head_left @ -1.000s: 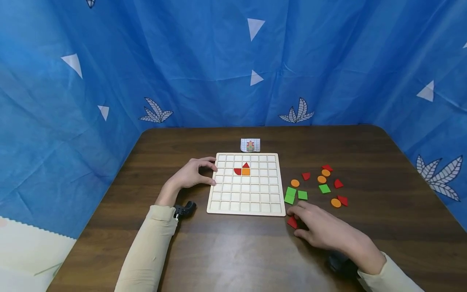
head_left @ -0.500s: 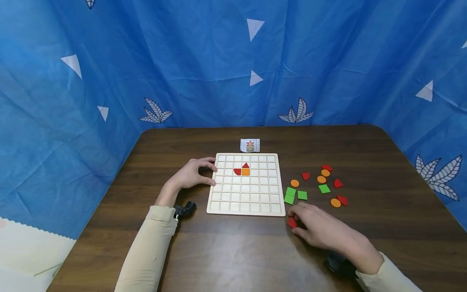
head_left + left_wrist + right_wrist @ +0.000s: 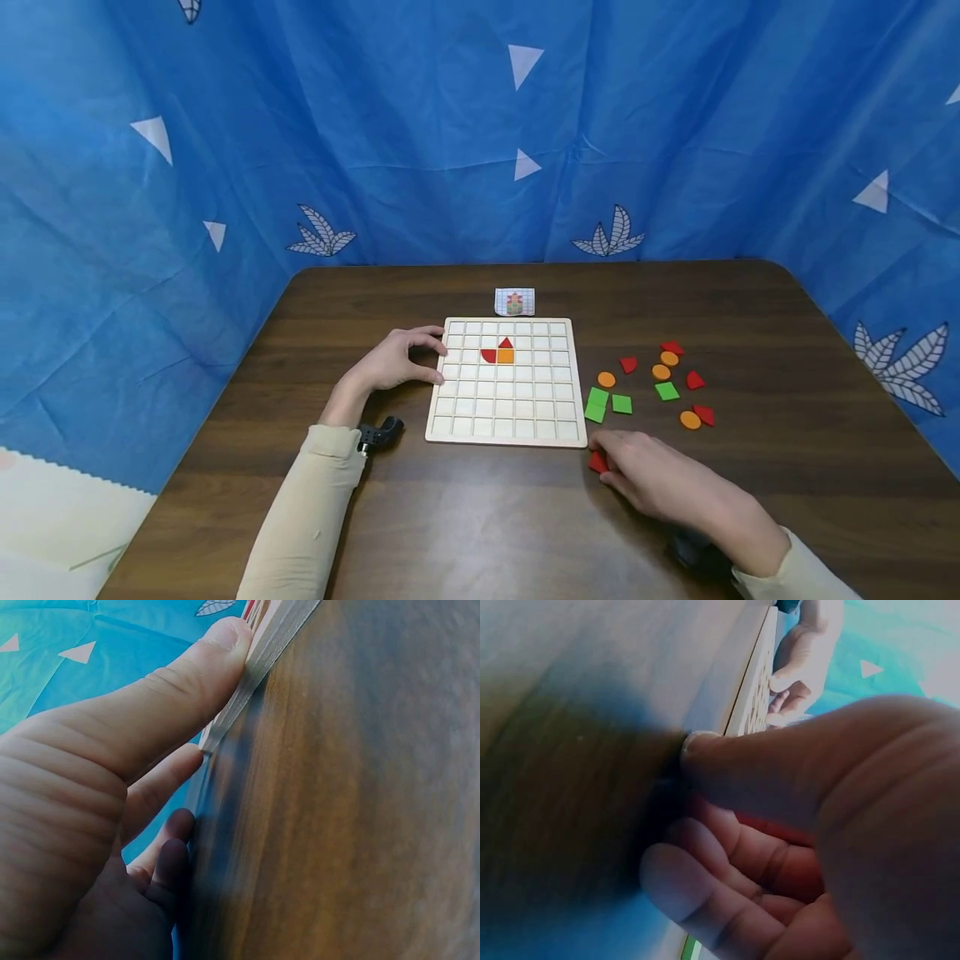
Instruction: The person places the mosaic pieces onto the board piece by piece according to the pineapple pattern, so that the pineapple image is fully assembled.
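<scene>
In the head view my left hand (image 3: 393, 358) rests at the left edge of a white grid board (image 3: 483, 417), thumb and fingers spread apart. The left wrist view shows the thumb right at the board's side edge. My right hand (image 3: 660, 479) is by the board's lower right corner, pinching a small flat red tile (image 3: 597, 462) low over the table. Its fingers cover part of the tile. On the board lie a red quarter-circle tile (image 3: 489, 356), an orange square (image 3: 506, 356) and a red triangle (image 3: 506, 342).
Right of the board are green squares (image 3: 622, 404), orange discs (image 3: 606, 380) and several red tiles (image 3: 628, 365). A small pattern card (image 3: 514, 302) lies behind the board. The wooden table (image 3: 465, 517) backs onto a blue curtain (image 3: 450, 125).
My right thumb and fingers have drawn closer together around the red tile, now more covered. My left hand, the board and the other tiles stay in place.
</scene>
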Tool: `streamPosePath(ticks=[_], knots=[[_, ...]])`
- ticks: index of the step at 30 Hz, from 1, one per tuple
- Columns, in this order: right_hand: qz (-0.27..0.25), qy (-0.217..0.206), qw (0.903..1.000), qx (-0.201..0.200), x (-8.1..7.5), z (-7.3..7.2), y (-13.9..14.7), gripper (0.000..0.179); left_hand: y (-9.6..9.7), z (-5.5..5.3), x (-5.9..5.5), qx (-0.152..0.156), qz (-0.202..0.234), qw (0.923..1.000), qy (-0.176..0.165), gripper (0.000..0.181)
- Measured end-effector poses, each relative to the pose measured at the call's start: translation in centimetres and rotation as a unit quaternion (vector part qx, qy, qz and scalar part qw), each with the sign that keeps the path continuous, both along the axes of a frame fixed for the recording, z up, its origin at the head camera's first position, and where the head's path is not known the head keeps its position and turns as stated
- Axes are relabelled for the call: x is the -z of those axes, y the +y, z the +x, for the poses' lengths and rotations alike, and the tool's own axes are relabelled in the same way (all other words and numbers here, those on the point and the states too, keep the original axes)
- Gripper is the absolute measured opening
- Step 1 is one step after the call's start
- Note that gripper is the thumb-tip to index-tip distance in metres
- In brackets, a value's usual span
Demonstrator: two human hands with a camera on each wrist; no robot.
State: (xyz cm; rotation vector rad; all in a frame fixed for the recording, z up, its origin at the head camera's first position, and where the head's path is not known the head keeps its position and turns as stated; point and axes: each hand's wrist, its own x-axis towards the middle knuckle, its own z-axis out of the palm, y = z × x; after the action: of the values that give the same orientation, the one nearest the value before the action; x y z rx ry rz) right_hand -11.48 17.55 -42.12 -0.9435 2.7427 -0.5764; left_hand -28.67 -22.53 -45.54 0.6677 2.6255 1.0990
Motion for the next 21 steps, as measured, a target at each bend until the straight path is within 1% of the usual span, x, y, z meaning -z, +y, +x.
streamPosePath(ticks=[5,10,12,16,19,21], knots=[[-0.017,-0.014,0.9998,0.003,0.2,0.0,0.0,0.02,0.0,0.0,0.2,-0.004,0.001,1.0,-0.003,0.037],[-0.044,-0.028,0.9983,0.025,0.3,-0.2,0.0,0.021,0.1,0.0,0.0,-0.001,-0.003,1.0,-0.002,0.038],[-0.056,-0.02,0.9973,0.042,0.4,-0.4,0.0,0.022,0.1,0.0,-0.1,0.001,-0.004,1.0,-0.003,0.038],[-0.077,0.02,0.9929,0.088,0.3,-1.3,-0.6,0.023,0.0,0.0,-0.1,-0.003,-0.008,1.0,-0.001,0.037],[-0.091,0.04,0.987,0.126,0.0,-2.4,-1.3,0.022,0.0,0.1,-0.2,-0.003,-0.008,1.0,0.002,0.038],[-0.099,0.036,0.9831,0.149,-0.4,-3.3,-1.9,0.023,0.1,0.2,-0.1,-0.001,-0.008,1.0,0.004,0.038]])
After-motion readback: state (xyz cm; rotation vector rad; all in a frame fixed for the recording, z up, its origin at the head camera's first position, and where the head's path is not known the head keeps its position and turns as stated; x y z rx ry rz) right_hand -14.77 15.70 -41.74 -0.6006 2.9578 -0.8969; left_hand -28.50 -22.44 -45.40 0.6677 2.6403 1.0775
